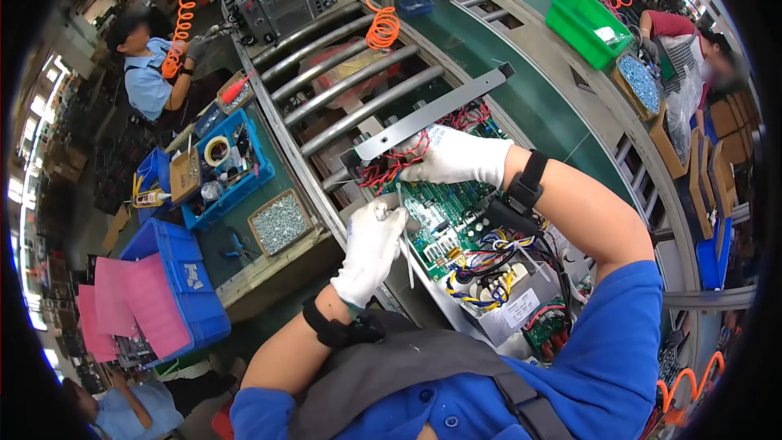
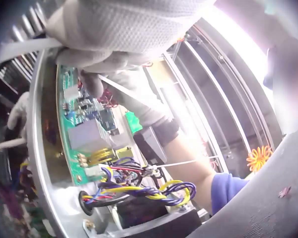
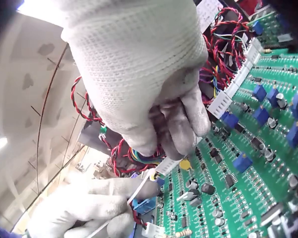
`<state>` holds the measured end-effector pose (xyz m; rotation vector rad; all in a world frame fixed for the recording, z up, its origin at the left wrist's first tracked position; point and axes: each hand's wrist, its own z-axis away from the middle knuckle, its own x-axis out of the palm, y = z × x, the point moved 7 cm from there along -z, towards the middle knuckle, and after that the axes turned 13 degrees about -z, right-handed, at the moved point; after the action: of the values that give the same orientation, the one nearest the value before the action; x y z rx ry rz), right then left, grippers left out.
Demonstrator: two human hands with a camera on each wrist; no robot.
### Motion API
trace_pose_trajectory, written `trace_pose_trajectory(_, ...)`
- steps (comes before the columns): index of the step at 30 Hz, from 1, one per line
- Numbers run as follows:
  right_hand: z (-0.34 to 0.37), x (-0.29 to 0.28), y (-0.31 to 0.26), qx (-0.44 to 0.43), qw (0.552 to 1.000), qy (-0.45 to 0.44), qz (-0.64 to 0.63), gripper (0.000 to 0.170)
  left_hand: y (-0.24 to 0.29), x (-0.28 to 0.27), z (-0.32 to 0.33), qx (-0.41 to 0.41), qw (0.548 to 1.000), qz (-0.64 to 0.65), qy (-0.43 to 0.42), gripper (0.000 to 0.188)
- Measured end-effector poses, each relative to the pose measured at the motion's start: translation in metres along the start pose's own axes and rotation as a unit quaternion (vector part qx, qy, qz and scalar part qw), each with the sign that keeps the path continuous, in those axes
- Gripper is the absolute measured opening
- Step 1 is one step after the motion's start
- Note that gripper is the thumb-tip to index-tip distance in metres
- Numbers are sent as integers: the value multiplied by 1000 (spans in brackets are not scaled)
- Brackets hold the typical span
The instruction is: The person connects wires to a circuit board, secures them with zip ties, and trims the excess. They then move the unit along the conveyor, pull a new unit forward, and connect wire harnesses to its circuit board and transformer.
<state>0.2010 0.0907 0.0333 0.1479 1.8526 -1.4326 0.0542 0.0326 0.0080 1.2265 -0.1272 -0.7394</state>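
Both hands wear white knit gloves. My left hand pinches a thin white cable tie at the near edge of a green circuit board. One tail of the tie hangs down beside the fingers in the head view. Across the board, my right hand curls its fingers round a bundle of twisted red and black wires, right at a row of white connectors. Its palm hides part of that bundle. Beside the board, blue, yellow and white wires run into the metal chassis.
A grey metal bar crosses above the board's far end. Conveyor rollers lie beyond. To the left are a box of screws, a blue tool tray and a blue bin. An orange coiled hose hangs ahead. Other people work nearby.
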Motion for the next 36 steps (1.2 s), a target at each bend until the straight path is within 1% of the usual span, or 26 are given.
trace_pose_trajectory(1, 1, 1, 0, 19, 1000, -19, 12, 34, -14, 5, -6, -5, 997, 83, 5, 29)
trace_pose_trajectory(2, 2, 1, -2, 38, 998, -37, 24, 33, -15, 8, -8, -3, 997, 80, 8, 29)
trace_pose_trajectory(3, 3, -3, -9, 35, 998, -36, 24, 33, -14, 10, -9, -1, 992, 125, 23, 25)
trace_pose_trajectory(4, 5, -5, -16, 42, 997, -55, -34, 33, -15, 12, -12, 3, 985, 169, 40, 20)
trace_pose_trajectory(5, 7, -5, -20, 50, 992, -74, -90, 33, -24, 16, -15, -12, 974, 213, 69, 19)
trace_pose_trajectory(6, 8, -4, -17, 49, 992, -74, -88, 33, -26, 19, -16, -10, 974, 213, 70, 19)
trace_pose_trajectory(7, 10, -1, -1, 133, 970, -67, -190, 34, -27, 18, -18, -10, 979, 184, 90, 19)
trace_pose_trajectory(8, 13, 4, 11, 215, 931, -59, -289, 36, -28, 19, -19, -10, 982, 155, 110, 18)
trace_pose_trajectory(9, 10, 2, 4, 221, 938, -39, -263, 39, -24, 18, -19, 20, 970, 197, 143, 18)
trace_pose_trajectory(10, 10, 5, 4, 220, 939, -40, -261, 39, -23, 17, -19, 21, 969, 198, 143, 18)
trace_pose_trajectory(12, 7, 8, 5, 209, 963, -59, -160, 39, -20, 18, -18, -25, 979, 165, 115, 14)
trace_pose_trajectory(13, 8, 7, 3, 227, 955, -67, -180, 35, -17, 18, -17, -22, 979, 166, 115, 14)
trace_pose_trajectory(15, 11, 5, 4, 224, 952, -70, -198, 35, -18, 20, -17, -61, 971, 198, 121, 15)
trace_pose_trajectory(17, 14, 4, 2, 225, 942, -70, -240, 37, -23, 21, -21, -55, 971, 195, 130, 14)
trace_pose_trajectory(20, 12, 4, 2, 231, 935, -59, -264, 38, -26, 18, -24, -61, 972, 183, 136, 13)
trace_pose_trajectory(21, 11, 6, 6, 250, 933, -63, -250, 38, -26, 17, -24, -57, 974, 175, 132, 12)
trace_pose_trajectory(22, 10, 8, 5, 250, 933, -64, -251, 38, -26, 17, -24, -52, 976, 167, 129, 12)
trace_pose_trajectory(24, 9, 7, 3, 279, 922, -44, -264, 39, -27, 18, -23, -45, 974, 177, 135, 13)
trace_pose_trajectory(26, 11, 3, -6, 269, 922, -35, -277, 39, -29, 18, -21, -37, 971, 189, 143, 13)
trace_pose_trajectory(28, 12, 3, -7, 259, 921, -27, -290, 38, -32, 20, -22, -44, 964, 227, 128, 13)
trace_pose_trajectory(29, 13, 3, -5, 244, 923, -13, -298, 36, -32, 19, -21, -44, 964, 229, 129, 13)
trace_pose_trajectory(30, 13, 2, -4, 230, 924, 1, -306, 34, -30, 18, -21, -37, 968, 224, 111, 12)
trace_pose_trajectory(31, 15, 2, -3, 239, 920, -7, -309, 32, -28, 18, -20, -31, 971, 218, 93, 12)
trace_pose_trajectory(32, 15, 3, -2, 239, 921, -8, -308, 32, -27, 16, -18, -31, 971, 219, 94, 12)
trace_pose_trajectory(34, 16, 3, -1, 235, 922, 1, -308, 32, -21, 14, -16, -14, 985, 151, 82, 14)
trace_pose_trajectory(36, 12, 5, -4, 242, 927, 13, -287, 32, -26, 17, -17, -19, 980, 179, 88, 14)
